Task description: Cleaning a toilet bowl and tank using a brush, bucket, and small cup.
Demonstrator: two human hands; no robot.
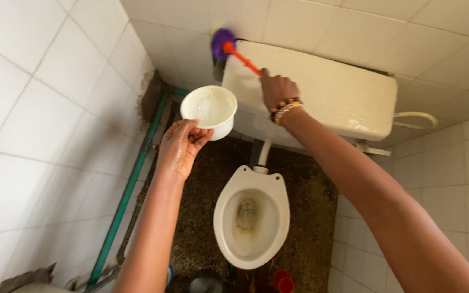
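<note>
A white bowl [209, 110] with pale, cloudy liquid sits at the left fingers [191, 134]. Beyond the right fingers [270, 81], an orange-handled brush [233, 51] ends in purple bristles against a cream cistern [321, 92]. Below the fingers are a white toilet bowl [252, 217] with brownish stains, a speckled brown floor [305, 217] and a green pipe [128, 190]; white tiles [33, 108] surround them.

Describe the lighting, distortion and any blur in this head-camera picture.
Head view: soft, even light, with faint glare on the wall tiles; wide-angle bending of tile lines near the edges; the right hand and the brush slightly soft; the bowl sharp.

Purple-headed orange brush [233, 50] on cistern; white cup [210, 110] w/ sudsy water.
</note>
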